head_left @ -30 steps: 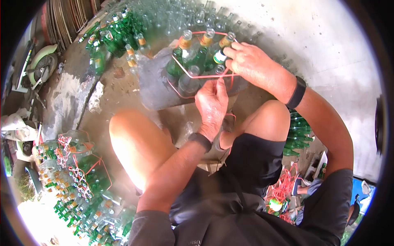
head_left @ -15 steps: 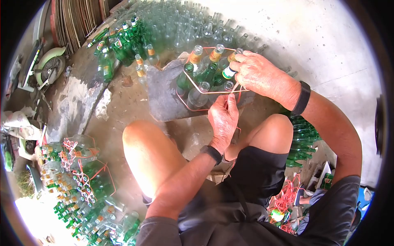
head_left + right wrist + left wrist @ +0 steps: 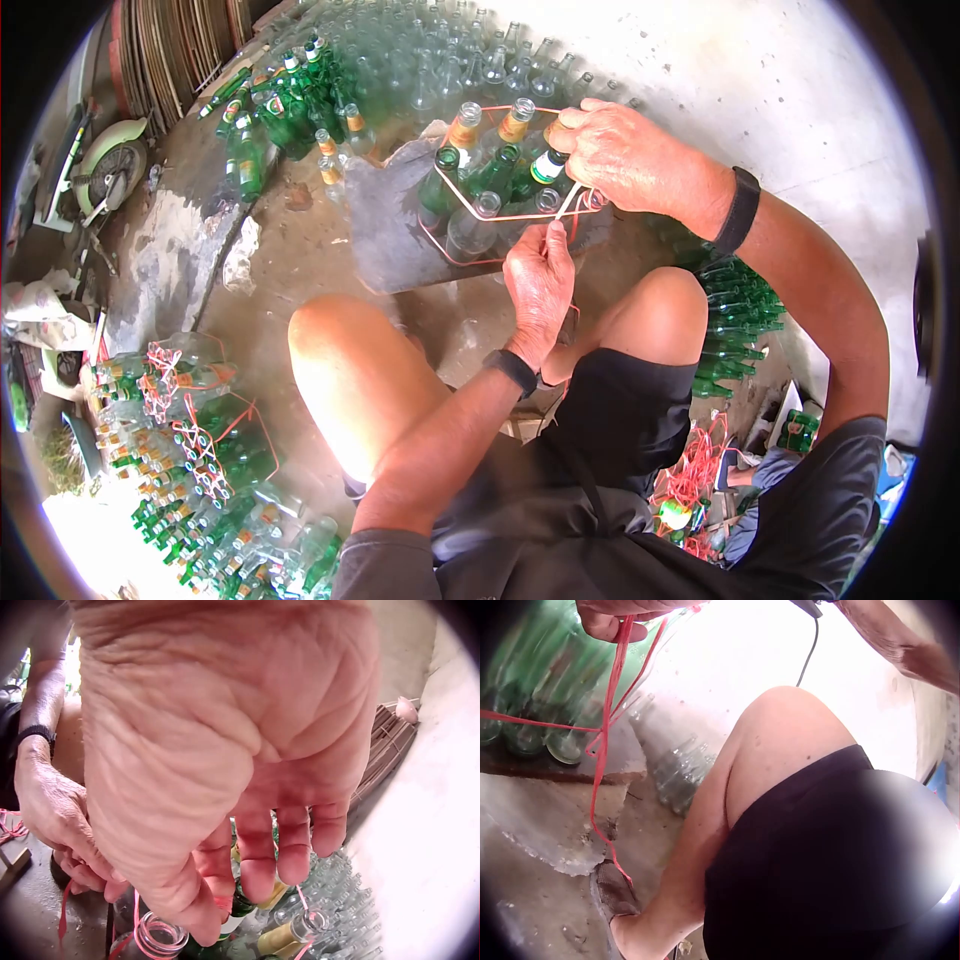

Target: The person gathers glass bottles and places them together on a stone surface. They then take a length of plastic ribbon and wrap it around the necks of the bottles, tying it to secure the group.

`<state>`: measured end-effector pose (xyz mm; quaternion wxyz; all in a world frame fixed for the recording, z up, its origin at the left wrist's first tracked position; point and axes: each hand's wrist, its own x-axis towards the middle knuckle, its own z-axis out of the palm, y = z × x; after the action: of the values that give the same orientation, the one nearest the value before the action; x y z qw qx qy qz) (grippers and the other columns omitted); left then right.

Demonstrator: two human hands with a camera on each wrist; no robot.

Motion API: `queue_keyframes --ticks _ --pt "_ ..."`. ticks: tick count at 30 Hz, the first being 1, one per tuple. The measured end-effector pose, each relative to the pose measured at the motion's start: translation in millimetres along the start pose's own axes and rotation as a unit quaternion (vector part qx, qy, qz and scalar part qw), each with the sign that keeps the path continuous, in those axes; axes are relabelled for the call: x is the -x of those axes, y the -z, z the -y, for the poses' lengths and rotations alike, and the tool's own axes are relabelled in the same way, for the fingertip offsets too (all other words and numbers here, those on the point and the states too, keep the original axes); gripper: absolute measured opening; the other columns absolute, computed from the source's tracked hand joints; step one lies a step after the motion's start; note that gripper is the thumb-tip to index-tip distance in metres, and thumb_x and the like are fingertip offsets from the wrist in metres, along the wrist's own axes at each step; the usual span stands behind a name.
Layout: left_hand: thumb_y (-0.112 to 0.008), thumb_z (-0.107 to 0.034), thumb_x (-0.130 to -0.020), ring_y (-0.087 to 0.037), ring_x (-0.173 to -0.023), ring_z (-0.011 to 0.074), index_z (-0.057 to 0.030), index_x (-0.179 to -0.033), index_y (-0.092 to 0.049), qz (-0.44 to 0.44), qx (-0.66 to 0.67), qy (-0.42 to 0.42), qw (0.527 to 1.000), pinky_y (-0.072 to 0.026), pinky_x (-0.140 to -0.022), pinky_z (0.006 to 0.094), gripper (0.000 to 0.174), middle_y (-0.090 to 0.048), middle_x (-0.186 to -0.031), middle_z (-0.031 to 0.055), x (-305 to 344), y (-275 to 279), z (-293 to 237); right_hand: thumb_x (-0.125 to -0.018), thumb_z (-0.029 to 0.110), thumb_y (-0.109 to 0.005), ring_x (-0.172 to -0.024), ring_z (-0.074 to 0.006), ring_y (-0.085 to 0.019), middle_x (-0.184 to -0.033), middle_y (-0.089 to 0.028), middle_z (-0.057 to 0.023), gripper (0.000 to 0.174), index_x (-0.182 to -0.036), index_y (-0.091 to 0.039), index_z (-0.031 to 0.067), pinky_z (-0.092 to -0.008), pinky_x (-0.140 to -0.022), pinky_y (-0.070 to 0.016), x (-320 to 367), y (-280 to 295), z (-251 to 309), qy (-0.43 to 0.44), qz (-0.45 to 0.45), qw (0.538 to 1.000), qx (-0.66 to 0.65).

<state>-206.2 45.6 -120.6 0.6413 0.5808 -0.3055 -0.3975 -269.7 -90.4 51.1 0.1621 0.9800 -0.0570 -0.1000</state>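
Observation:
Several green and clear glass bottles [image 3: 470,235] stand upright in a group on a dark slab [image 3: 385,225]. Pinkish-red plastic string [image 3: 510,217] loops round the group at two heights. My left hand [image 3: 538,285], in front of the near right corner, pinches a strand between thumb and fingers; its red tail [image 3: 598,787] hangs down in the left wrist view. At that corner, my right hand [image 3: 635,165] pinches string between thumb and forefinger beside a white-labelled bottle neck [image 3: 547,166]. In the right wrist view its other fingers [image 3: 257,877] extend over the bottle tops.
Clear bottles [image 3: 430,85] crowd the floor behind the slab, with green bottles [image 3: 290,110] to their left. String-tied bottles [image 3: 200,450] lie at lower left. Green bottles [image 3: 735,320] and a red string heap [image 3: 690,465] are at right. My knees flank the slab's near side.
The head view has shifted slightly. My right hand has moved a little away from my left, and string strands now stretch between them at the corner. The bottles stay in place.

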Motion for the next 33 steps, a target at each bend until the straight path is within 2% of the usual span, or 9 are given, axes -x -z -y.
queue_keyframes --ticks 1,3,7,15,18,20,21,27,33 --pt "-0.061 -0.024 -0.103 -0.048 -0.056 0.0268 0.0014 -0.085 -0.067 0.001 0.001 0.002 1.0 -0.0465 -0.059 0.0392 0.032 -0.057 -0.063 0.016 0.4 0.3 -0.3 -0.068 0.018 -0.076 -0.101 -0.0222 -0.059 -0.096 -0.064 -0.0038 0.01 -0.067 -0.072 0.0086 -0.0357 -0.089 -0.0468 0.3 -0.3 -1.2 -0.001 0.002 1.0 -0.001" --pt "-0.06 -0.024 -0.106 -0.049 -0.064 0.0064 0.0063 -0.092 -0.067 0.016 0.002 -0.002 1.0 -0.0449 -0.058 0.0274 0.034 -0.059 -0.068 0.0008 -1.0 0.8 -1.5 -0.071 0.013 -0.076 -0.1 -0.0239 -0.063 -0.089 -0.064 -0.0028 0.008 -0.074 -0.069 0.0117 -0.0376 -0.088 -0.0503 -0.8 -0.5 -5.2 0.013 -0.004 1.0 -0.005" --pt "-0.06 -0.024 -0.106 -0.048 -0.064 0.0064 0.006 -0.09 -0.066 0.012 0.024 0.01 1.0 -0.0437 -0.057 0.0272 0.034 -0.058 -0.069 0.0006 -0.2 -1.5 -6.2 -0.069 0.011 -0.077 -0.099 -0.0261 -0.063 -0.089 -0.063 -0.0042 0.009 -0.074 -0.07 0.0089 -0.037 -0.085 -0.0525 -0.6 -2.4 -14.4 0.005 0.013 1.0 -0.018" --pt "-0.06 -0.021 -0.104 -0.045 -0.065 0.0082 0.0023 -0.086 -0.066 0.006 0.005 -0.04 0.999 -0.0424 -0.057 0.0305 0.03 -0.052 -0.064 0.0017 1.5 -6.4 -3.4 -0.069 -0.001 -0.068 -0.079 -0.037 -0.058 -0.08 -0.055 -0.0155 0.023 -0.066 -0.045 -0.0012 -0.0452 -0.066 -0.0472 0.5 -8.0 -21.6 -0.009 0.035 0.943 -0.332" --pt "-0.06 -0.022 -0.103 -0.056 -0.057 0.0288 0.0004 -0.097 -0.071 0.007 -0.011 -0.008 1.0 -0.049 -0.06 0.0404 0.026 -0.062 -0.067 0.0189 1.3 -6.3 -6.4 -0.073 -0.001 -0.066 -0.071 -0.036 -0.056 -0.074 -0.053 -0.0146 0.022 -0.068 -0.045 0.0001 -0.0442 -0.063 -0.0446 -1.5 -2.7 -16.3 -0.026 0.058 0.921 -0.383" --pt "-0.061 -0.022 -0.103 -0.051 -0.06 0.0187 0.0023 -0.094 -0.071 0.003 -0.006 -0.005 1.0 -0.0462 -0.059 0.0357 0.028 -0.058 -0.065 0.011 2.2 -6.8 -7.4 -0.079 0.0 -0.063 -0.063 -0.0359 -0.053 -0.067 -0.052 -0.0145 0.018 -0.072 -0.047 0.0019 -0.045 -0.06 -0.0419 0.3 -5.5 -15.0 -0.05 0.089 0.903 -0.417" --pt "-0.062 -0.022 -0.103 -0.045 -0.063 0.0087 0.0041 -0.092 -0.07 0.003 0.004 -0.001 1.0 -0.0434 -0.057 0.031 0.03 -0.055 -0.063 0.0031 2.0 -6.8 -7.4 -0.079 0.0 -0.063 -0.063 -0.0359 -0.053 -0.067 -0.052 -0.0145 0.018 -0.072 -0.047 0.0019 -0.045 -0.06 -0.0419 0.5 -7.2 -15.7 -0.047 0.088 0.903 -0.417" --pt "-0.063 -0.022 -0.104 -0.047 -0.064 0.0074 0.0051 -0.093 -0.07 0.01 0.018 0.011 1.0 -0.0448 -0.058 0.0292 0.03 -0.058 -0.065 0.002 2.0 -8.9 -10.8 -0.084 0.006 -0.064 -0.071 -0.0411 -0.061 -0.071 -0.058 -0.0166 0.005 -0.084 -0.06 0.0051 -0.0494 -0.063 -0.0465 0.6 -5.3 -17.9 -0.023 0.045 0.967 -0.248" --pt "-0.063 -0.024 -0.105 -0.047 -0.067 0.0058 0.0058 -0.093 -0.07 0.031 0.042 0.007 0.999 -0.0433 -0.059 0.0272 0.033 -0.059 -0.07 -0.0005 1.1 -10.9 -1.1 -0.078 0.015 -0.074 -0.085 -0.0348 -0.063 -0.073 -0.062 -0.0118 0.014 -0.076 -0.063 0.0067 -0.0469 -0.074 -0.0494 9.7 -4.2 -20.3 -0.023 0.039 0.993 -0.107"
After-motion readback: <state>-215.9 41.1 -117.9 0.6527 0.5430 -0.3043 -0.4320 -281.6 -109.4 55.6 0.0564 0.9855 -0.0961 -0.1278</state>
